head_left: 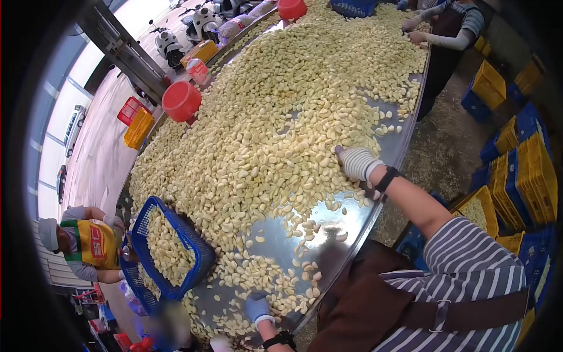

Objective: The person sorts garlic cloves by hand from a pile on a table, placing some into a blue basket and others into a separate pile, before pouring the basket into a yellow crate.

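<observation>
Peeled garlic cloves (275,126) lie heaped over a large metal table (275,234). My right hand (359,164), in a white striped glove, reaches to the near side of the heap. One purple fingertip sticks out over the cloves; the other fingers bend downward, partly hidden. Lower in the view, my left hand (258,308) wears a blue-grey glove and rests low among scattered cloves, its fingers pointing down and mostly hidden. To its left stands a blue basket (202,264) filled with cloves, tilted in this view.
Red tubs (181,101) sit along the far edge. A co-worker in a yellow and green vest (94,243) stands beyond the blue basket. Another person (454,38) works at the upper right. Stacked yellow and blue crates (528,176) stand behind me on the right.
</observation>
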